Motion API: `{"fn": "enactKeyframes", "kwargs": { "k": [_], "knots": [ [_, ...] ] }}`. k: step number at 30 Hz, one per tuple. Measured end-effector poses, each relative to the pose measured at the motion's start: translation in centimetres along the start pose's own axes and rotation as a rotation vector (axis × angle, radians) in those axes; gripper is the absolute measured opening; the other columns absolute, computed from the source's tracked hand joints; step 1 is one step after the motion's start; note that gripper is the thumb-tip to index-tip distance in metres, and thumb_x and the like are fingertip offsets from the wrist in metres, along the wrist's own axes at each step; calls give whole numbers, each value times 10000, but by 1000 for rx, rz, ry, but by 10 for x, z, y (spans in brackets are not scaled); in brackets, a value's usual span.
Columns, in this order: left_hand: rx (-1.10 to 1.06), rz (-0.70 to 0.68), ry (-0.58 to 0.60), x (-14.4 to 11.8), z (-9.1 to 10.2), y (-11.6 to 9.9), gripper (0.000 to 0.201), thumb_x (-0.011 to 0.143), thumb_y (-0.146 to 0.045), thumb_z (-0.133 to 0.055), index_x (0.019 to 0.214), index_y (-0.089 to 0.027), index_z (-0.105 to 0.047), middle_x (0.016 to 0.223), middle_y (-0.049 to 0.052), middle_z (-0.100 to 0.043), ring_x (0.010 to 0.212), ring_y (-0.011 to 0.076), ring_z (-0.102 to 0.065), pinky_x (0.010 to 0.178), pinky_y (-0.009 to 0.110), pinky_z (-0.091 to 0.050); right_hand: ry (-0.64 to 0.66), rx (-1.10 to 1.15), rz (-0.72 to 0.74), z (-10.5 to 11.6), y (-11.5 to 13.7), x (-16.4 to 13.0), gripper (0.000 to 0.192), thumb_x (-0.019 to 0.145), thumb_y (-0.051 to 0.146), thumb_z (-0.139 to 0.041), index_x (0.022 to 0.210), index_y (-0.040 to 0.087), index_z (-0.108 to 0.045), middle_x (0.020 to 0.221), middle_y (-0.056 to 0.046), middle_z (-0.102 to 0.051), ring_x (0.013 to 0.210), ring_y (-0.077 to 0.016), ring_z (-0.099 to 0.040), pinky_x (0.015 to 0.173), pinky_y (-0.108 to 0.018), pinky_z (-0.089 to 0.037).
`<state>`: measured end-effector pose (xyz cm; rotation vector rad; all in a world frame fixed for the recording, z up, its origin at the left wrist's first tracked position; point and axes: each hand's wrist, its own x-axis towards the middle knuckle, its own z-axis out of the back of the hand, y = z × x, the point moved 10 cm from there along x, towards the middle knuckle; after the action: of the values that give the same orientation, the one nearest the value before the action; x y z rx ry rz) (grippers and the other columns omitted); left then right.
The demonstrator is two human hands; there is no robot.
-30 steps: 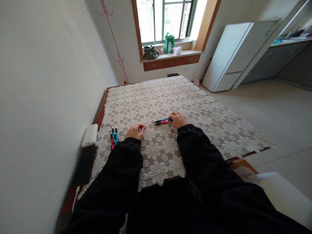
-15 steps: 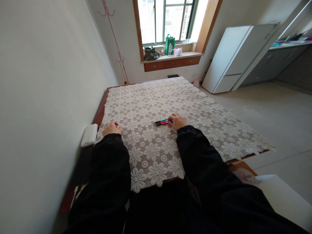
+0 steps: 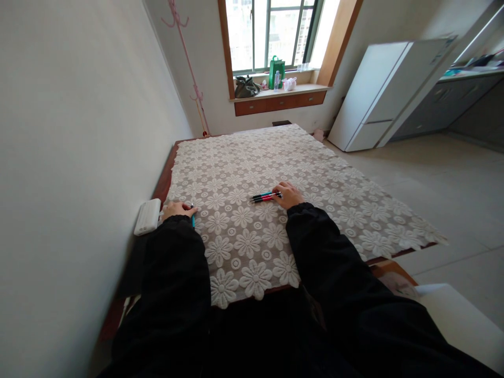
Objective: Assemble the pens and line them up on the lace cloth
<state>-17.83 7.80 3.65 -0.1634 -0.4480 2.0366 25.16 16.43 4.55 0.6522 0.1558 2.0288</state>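
— Where are the hands right now?

— Both down on the lace tablecloth [image 3: 315,173]. The right hand [image 3: 289,195] rests flat near the middle of the table, fingers loosely curled over the right-hand ends of a small bundle of pens [image 3: 264,197], red and teal, lying side by side and pointing left. It looks like a pinning touch that keeps them lined up and stops them rolling, not a lift.

— And the left?

— The left hand [image 3: 177,209] is out at the left edge of the cloth, just beside the white box [image 3: 147,217] against the wall. It's closed over something; a teal pen [image 3: 192,218] pokes out on its right side, so I'd say it grips that one. There may be more pens under the palm, but the sleeve and hand hide them.

— Why so far apart?

— My guess: two separate lots of pens, one on the left, one in the middle, a hand at each.

— Anything else about?

— A green bag [image 3: 276,72] on the far windowsill and a white fridge [image 3: 378,100] at far right, both well away from the hands.
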Motion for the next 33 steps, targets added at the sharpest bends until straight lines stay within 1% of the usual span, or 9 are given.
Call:
{"fn": "enactKeyframes", "kwargs": {
  "k": [4, 7, 9, 12, 16, 20, 25, 30, 33],
  "knots": [
    [20, -30, -81, -1, 11, -13, 299, 679, -500, -750, 734, -209, -713, 1117, 140, -639, 1151, 375, -541, 978, 489, -451, -166, 35, -28, 24, 8, -2, 117, 896, 271, -588, 891, 221, -693, 953, -74, -659, 988, -244, -570, 933, -384, -392],
    [-242, -84, -213, 3, 27, -24, 283, 736, -460, -700, 821, -191, -720, 1019, 94, -673, 950, 257, -616, 910, 391, -496, -255, 105, -12, 38, 19, -4, 156, 916, 288, -559, 858, 213, -683, 913, -70, -668, 946, -231, -574, 950, -383, -366],
    [-516, -55, -243, 5, 27, -28, 350, 759, -491, -666, 901, -174, -706, 825, 51, -668, 706, 173, -592, 727, 326, -521, -245, 173, 26, 38, 29, -4, 179, 923, 311, -550, 844, 214, -679, 870, -58, -661, 895, -217, -575, 928, -372, -370],
    [-1013, -80, -88, -1, -2, -57, 450, 749, -531, -662, 1008, -164, -636, 799, 29, -668, 504, 85, -483, 478, 234, -438, -155, 271, 119, 27, 51, -5, 238, 943, 384, -537, 841, 221, -677, 833, -48, -658, 857, -208, -577, 887, -354, -385],
    [-1294, -182, 163, -33, -43, -112, 572, 686, -511, -767, 1135, -203, -592, 814, 6, -669, 556, 88, -597, 545, 247, -552, -24, 287, 207, 7, 74, -8, 290, 964, 460, -518, 888, 239, -690, 868, -42, -687, 890, -208, -588, 917, -357, -368],
    [-1363, -201, 414, -67, -74, -144, 479, 679, -473, -814, 967, -184, -564, 882, 31, -717, 736, 164, -719, 736, 353, -623, 81, 298, 272, -7, 84, -12, 287, 960, 475, -531, 985, 246, -702, 927, -47, -710, 937, -214, -600, 918, -355, -367],
    [-1311, -188, 525, -79, -85, -149, 493, 663, -458, -836, 938, -172, -544, 997, 96, -745, 874, 235, -741, 756, 383, -619, 146, 257, 310, -22, 87, -13, 194, 948, 347, -558, 985, 234, -711, 903, -37, -715, 852, -195, -618, 840, -336, -373],
    [-1221, -220, 478, -70, -87, -142, 474, 681, -483, -800, 955, -173, -568, 988, 104, -747, 825, 223, -732, 707, 361, -598, 165, 197, 315, -29, 86, -12, 205, 967, 309, -516, 926, 211, -692, 892, -53, -706, 865, -199, -610, 817, -327, -360],
    [-880, -391, 347, -66, -79, -141, 359, 718, -460, -757, 908, -180, -636, 831, 62, -734, 731, 190, -693, 678, 328, -563, 138, 143, 283, -28, 81, -10, 274, 998, 299, -447, 854, 188, -652, 888, -69, -691, 872, -200, -595, 804, -318, -354]
  ]
}}
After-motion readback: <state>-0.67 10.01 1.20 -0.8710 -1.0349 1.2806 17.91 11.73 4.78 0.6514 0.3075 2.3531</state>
